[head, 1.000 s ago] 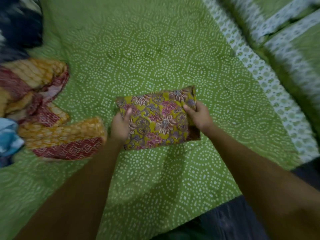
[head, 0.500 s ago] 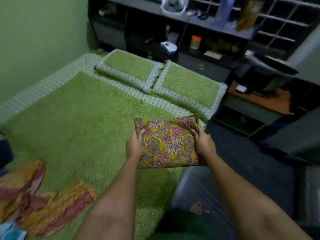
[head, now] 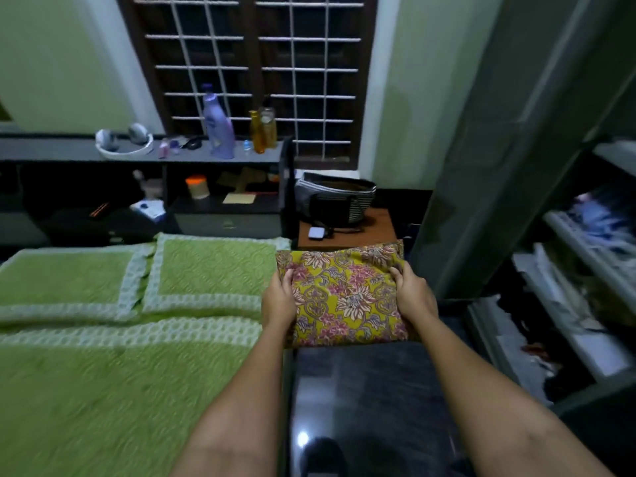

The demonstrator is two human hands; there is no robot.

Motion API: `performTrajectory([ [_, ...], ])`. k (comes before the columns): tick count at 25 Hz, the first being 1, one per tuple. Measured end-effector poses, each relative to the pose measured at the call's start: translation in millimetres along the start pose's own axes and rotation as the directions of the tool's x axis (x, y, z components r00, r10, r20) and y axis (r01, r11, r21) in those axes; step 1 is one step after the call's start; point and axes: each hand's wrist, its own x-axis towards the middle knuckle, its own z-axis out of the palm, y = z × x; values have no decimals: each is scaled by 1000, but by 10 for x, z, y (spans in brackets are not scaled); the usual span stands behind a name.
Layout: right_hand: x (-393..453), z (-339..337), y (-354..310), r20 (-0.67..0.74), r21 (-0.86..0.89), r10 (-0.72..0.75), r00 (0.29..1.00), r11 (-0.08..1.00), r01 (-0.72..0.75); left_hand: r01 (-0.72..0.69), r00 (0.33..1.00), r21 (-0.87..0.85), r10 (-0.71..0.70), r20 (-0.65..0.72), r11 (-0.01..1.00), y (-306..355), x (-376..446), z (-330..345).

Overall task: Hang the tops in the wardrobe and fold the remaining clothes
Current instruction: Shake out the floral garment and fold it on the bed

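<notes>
Bed (head: 103, 390): left of the folded garment, green quilted cover with two pillows at its head; no clothes show on the part in view.

Shelf unit (head: 144, 156): behind the bed, left of the garment and further back; it carries a purple bottle (head: 217, 127) and amber bottles. The labels are too blurred to read.

Left hand (head: 278, 301): grip closed on the garment's left edge, thumb on top, fingers hidden beneath.

Folded garment (head: 344, 294): a yellow floral piece folded into a neat rectangle, held flat in the air between both hands, over the dark floor just right of the bed's edge. No tag, brand or writing shows on it.

Right hand (head: 413, 294): grip closed on the garment's right edge, thumb pressing the top layer, fingers underneath.

Bedside stand (head: 347, 232): behind the garment, bearing a striped bag (head: 335, 199) and a small white device — no readable lettering on either.

Wardrobe (head: 578, 270): right of the garment, door open, shelves (head: 585, 342) already crowded with cloth.

Step in hand: most likely carrying the folded piece to a wardrobe shelf.

Doing it well: keep both edges pinched evenly so the layers do not slide apart — hold it level, pick a shelf with a flat gap, slide it in flat, and release only once the stack bears its weight.
</notes>
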Motion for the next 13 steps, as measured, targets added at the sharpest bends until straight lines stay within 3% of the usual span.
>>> performTrajectory([
  [3, 453, -396, 446, -73, 24, 100, 992, 995, -99, 13, 993, -131, 3, 117, 991, 390, 372, 754],
  [7, 951, -764, 1009, -168, 87, 242, 956, 969, -230, -30, 954, -267, 108, 280, 963, 960, 799, 1676],
  [11, 1578, -1077, 1527, -286, 128, 367, 885, 930, -344, -109, 887, -222, 196, 418, 969, 1540, 1364, 2747],
  [13, 1913, -1276, 1779, -346, 156, 444, 826, 896, -416, -162, 820, -224, 257, 511, 961, 1927, 1638, 3315],
])
